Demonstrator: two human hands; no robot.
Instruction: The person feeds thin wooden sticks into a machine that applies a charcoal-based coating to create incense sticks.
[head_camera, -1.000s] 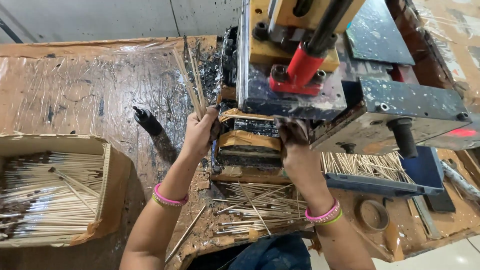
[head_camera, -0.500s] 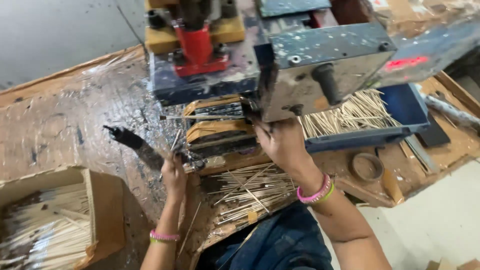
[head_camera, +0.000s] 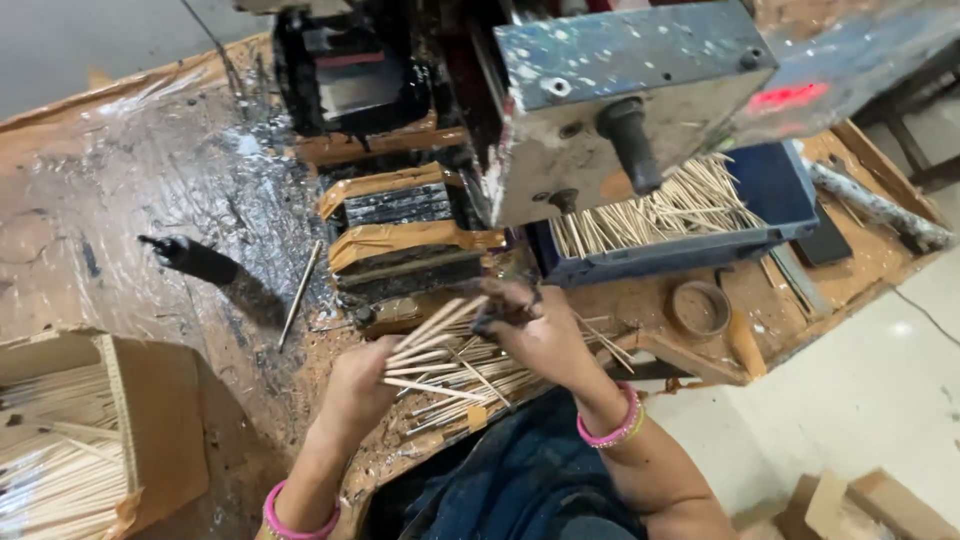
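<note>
My left hand (head_camera: 358, 388) grips a bundle of thin pale bamboo sticks (head_camera: 432, 350) near the table's front edge. My right hand (head_camera: 535, 332), its fingertips blackened, pinches the far ends of the same sticks. More loose sticks (head_camera: 470, 392) lie on the table under both hands. Just beyond the hands sits the machine's feed block wrapped in brown tape (head_camera: 405, 238), below the metal machine body (head_camera: 620, 100). Pink bangles ring both wrists.
A blue tray (head_camera: 775, 190) of sticks sits to the right under the machine. A cardboard box (head_camera: 150, 430) full of sticks stands at the lower left. A black handle (head_camera: 195, 258) and a single stick (head_camera: 300, 292) lie on the plastic-covered table. A tape roll (head_camera: 699, 308) rests at the right.
The view has swung left and down. Both hands came back from the feed block to the table's front edge, and they now hold a bundle of sticks between them.
</note>
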